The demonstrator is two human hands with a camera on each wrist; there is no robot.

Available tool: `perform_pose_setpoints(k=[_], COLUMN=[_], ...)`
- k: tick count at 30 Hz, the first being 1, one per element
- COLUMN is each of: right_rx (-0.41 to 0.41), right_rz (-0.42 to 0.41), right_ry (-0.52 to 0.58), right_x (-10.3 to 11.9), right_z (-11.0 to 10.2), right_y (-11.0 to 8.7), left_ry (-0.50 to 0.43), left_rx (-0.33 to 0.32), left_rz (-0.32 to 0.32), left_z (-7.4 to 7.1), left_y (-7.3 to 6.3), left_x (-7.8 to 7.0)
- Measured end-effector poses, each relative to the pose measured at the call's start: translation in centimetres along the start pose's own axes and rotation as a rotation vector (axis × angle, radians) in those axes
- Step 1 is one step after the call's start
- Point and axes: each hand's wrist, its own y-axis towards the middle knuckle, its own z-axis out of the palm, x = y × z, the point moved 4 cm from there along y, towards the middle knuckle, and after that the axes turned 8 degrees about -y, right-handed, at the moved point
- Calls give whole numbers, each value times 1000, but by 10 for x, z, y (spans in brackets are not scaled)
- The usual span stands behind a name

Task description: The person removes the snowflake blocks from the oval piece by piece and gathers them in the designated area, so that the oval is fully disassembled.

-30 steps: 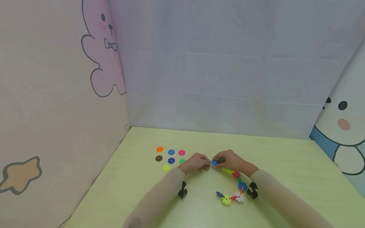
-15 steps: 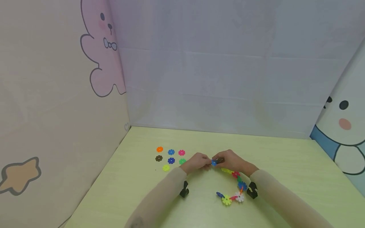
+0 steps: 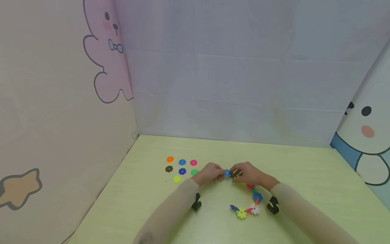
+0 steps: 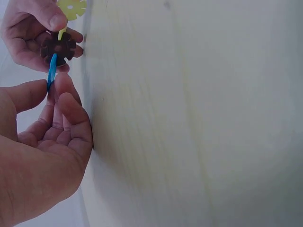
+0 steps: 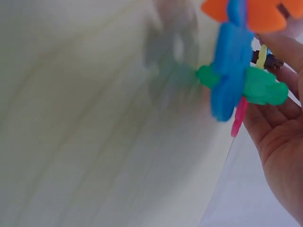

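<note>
Since the earlier frame, the right hand (image 3: 248, 173) has shifted slightly toward 3 o'clock, so the blue disc (image 3: 227, 173) and brown disc (image 3: 236, 174) between the hands show more plainly. Leftmost on the bench (image 3: 122, 203), around the left hand's 9 to 10 o'clock, seven loose discs (image 3: 182, 171) lie flat and apart in rough rows, presumably so that each can be picked up singly. Next, the left hand (image 3: 210, 172) pinches the blue disc between thumb and fingers, likely to steady it; the left wrist view shows its edge set into the brown disc. Toward 3 o'clock from there, the right hand grasps the chain (image 3: 257, 197) where a yellow piece (image 4: 62, 32) meets the brown disc, probably bracing that joint against the other hand. Beyond, the chain curves clockwise down to a dark blue disc (image 3: 234, 207) near 6 o'clock, its neighbours set crosswise, as slotted edges seem to demand.
</note>
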Motion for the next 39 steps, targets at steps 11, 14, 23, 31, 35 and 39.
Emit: perform_pose_setpoints(k=[11, 14, 23, 31, 35, 39], right_rx=[16, 18, 14, 26, 24, 26], right_rz=[-8, 1, -28, -30, -58, -59], right_ry=[-69, -93, -101, -127, -148, -171], right_x=[4, 3, 5, 3, 3, 3], right_z=[-4, -4, -7, -3, -1, -1], right_y=[-8, -7, -4, 0, 2, 4], left_ry=[1, 6, -30, -56, -33, -44], left_rx=[-9, -6, -13, -30, 2, 41], left_rz=[-1, -2, -33, -33, -19, -7], left_z=[-2, -2, -3, -3, -4, -6], left_y=[-3, -3, -2, 0, 3, 4], left_x=[-2, -2, -3, -5, -3, -1])
